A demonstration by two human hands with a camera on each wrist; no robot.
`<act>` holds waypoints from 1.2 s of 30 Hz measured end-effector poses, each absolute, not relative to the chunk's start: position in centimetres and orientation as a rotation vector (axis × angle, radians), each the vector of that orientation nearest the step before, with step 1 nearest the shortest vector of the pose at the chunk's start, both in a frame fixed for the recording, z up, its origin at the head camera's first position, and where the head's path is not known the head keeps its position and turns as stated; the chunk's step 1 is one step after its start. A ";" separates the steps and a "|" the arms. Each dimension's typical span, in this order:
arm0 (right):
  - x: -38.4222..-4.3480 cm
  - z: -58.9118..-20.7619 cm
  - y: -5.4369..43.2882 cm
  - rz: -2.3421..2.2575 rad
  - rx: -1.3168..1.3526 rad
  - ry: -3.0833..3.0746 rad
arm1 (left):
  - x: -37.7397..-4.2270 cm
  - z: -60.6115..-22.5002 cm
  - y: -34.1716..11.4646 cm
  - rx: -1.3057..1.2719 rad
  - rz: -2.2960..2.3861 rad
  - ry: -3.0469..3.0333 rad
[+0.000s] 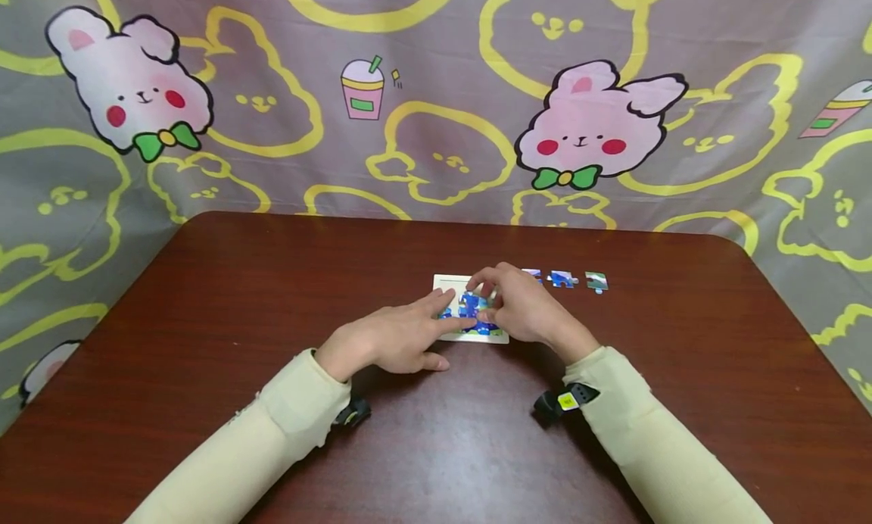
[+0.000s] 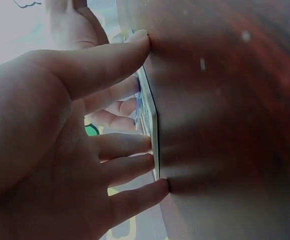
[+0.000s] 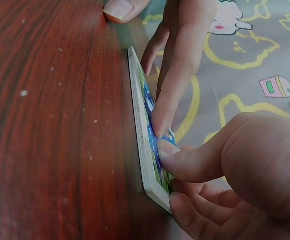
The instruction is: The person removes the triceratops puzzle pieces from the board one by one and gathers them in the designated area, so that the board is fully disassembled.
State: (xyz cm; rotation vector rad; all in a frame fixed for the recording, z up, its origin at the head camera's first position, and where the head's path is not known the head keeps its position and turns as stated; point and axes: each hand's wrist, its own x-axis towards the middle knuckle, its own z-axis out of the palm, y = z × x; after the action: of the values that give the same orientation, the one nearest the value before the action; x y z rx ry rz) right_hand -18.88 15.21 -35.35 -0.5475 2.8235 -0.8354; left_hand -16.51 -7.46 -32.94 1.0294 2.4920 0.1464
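A small jigsaw puzzle board (image 1: 446, 282) with a white frame lies on the table, its blue and green picture partly covered by both hands. My left hand (image 1: 402, 336) reaches over the board from the left with fingers spread and straight. Its index fingertip presses on the picture, while the thumb (image 2: 110, 62) rests at the table in front of the board. Between curled thumb and index finger, my right hand (image 1: 524, 308) holds a blue puzzle piece (image 1: 468, 304) at the board's middle. In the right wrist view, the right thumb (image 3: 194, 161) meets the left index fingertip over the picture.
Behind the right hand several loose puzzle pieces lie in a row, among them a blue piece (image 1: 562, 279) and a green one (image 1: 596, 282). The brown table (image 1: 272, 282) ends at a patterned cloth (image 1: 436, 77) at the back.
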 end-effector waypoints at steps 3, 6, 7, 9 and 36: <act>-18.9 -35.3 15.0 -0.829 -0.552 2.841 | -16.5 -32.9 -7.6 1.030 0.148 2.492; -18.8 -35.1 14.9 -0.839 -0.549 2.854 | -16.4 -32.8 -7.7 1.028 0.150 2.494; -18.8 -35.1 14.9 -0.844 -0.550 2.855 | -16.4 -32.8 -7.7 1.029 0.149 2.495; -18.8 -35.1 14.8 -0.859 -0.542 2.855 | -16.4 -32.8 -7.7 1.029 0.151 2.495; -18.7 -35.3 15.4 -0.960 -0.498 2.801 | -16.5 -32.9 -7.7 1.039 0.158 2.497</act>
State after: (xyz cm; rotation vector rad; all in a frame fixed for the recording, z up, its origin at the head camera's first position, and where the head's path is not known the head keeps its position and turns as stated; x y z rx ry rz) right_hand -18.69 15.41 -35.29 -0.4984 2.8010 -0.9601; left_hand -16.47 -7.68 -32.90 1.0390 2.4972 0.1579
